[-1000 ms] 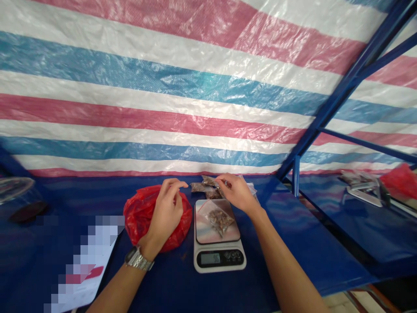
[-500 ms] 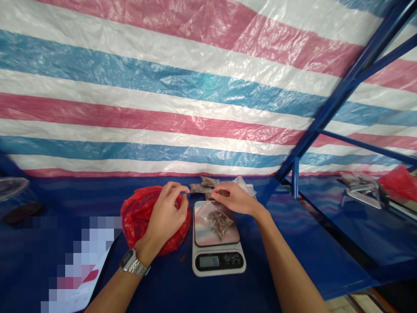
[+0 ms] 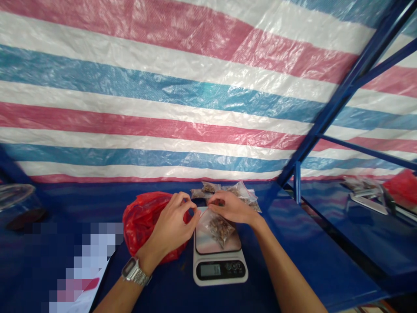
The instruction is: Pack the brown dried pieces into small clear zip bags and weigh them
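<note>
A small clear zip bag (image 3: 220,229) of brown dried bits lies on the plate of a white kitchen scale (image 3: 198,278), whose display seems to read 9.6. At the bag's upper edge, the thumb and fingertips of my right hand (image 3: 233,208) are closed on the plastic. My left hand (image 3: 176,219), with a metal watch (image 3: 135,271) on its wrist, hovers by the bag's left corner. Its thumb and forefinger are curved with a gap between them, and I see nothing in them. Below and behind this hand sits an open red plastic bag (image 3: 138,217).
Several filled zip bags (image 3: 239,190) lie behind the scale on the blue table (image 3: 260,278). A clear round container (image 3: 18,195) stands far left, near a partly pixelated sheet (image 3: 94,265). Blue metal bars (image 3: 321,124) slope up at right before a striped tarp (image 3: 195,87).
My left hand has moved right, toward the zip bag's corner. My right hand has shifted slightly left onto the bag's upper edge. The view has tilted a little.
</note>
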Tool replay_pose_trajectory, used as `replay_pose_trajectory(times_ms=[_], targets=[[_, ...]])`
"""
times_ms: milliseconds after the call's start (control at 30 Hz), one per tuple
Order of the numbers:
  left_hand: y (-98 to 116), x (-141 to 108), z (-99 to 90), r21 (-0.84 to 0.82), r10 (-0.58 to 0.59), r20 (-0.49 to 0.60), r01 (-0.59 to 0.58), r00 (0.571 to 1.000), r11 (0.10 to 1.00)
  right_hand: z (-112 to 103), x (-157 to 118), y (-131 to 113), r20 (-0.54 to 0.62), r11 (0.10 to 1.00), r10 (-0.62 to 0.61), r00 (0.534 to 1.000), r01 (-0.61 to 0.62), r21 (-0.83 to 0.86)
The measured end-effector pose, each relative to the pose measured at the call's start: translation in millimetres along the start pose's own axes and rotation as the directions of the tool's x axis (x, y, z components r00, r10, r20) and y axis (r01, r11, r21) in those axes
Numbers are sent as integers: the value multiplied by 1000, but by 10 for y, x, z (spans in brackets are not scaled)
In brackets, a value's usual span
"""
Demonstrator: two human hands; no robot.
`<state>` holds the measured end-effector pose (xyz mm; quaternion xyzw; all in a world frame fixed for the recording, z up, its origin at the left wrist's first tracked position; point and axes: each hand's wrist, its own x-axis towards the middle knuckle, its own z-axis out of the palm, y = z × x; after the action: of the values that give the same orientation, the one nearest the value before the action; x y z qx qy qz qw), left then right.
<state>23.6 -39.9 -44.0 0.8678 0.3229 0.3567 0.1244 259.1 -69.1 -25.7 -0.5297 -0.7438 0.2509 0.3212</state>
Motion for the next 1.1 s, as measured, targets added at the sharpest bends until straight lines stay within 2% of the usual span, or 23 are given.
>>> replay_pose_trajectory(times_ms=[133,233,367,433,567,667,733,933,1100], targets=[[5,-9,4,-45,-52,42,54,998,998,-38,9,-34,-41,994,23,999,-19,105],[20,13,2,-187,-85,49,92,995,978,-55,28,-84,-100,965,16,995,11,262],[15,65,-2,-381,-112,-30,92,993,920,9,76,-128,-220,920,41,975,49,389],[2,86,-8,-431,-169,-86,116,982,895,68,99,-135,-264,892,70,962,58,449],[-15,103,-33,-514,-323,-130,215,938,831,175,121,-148,-253,823,92,963,69,564],[-13,97,-42,-580,-390,-111,259,914,772,239,134,-167,-231,801,84,969,73,594],[-10,85,-33,-603,-408,-104,269,907,751,279,145,-187,-260,789,100,960,82,609],[-11,59,41,-610,-358,-76,241,930,755,346,172,-274,-372,743,140,918,151,652],[-22,64,87,-642,-394,-29,285,919,712,393,173,-292,-329,738,142,934,122,663]])
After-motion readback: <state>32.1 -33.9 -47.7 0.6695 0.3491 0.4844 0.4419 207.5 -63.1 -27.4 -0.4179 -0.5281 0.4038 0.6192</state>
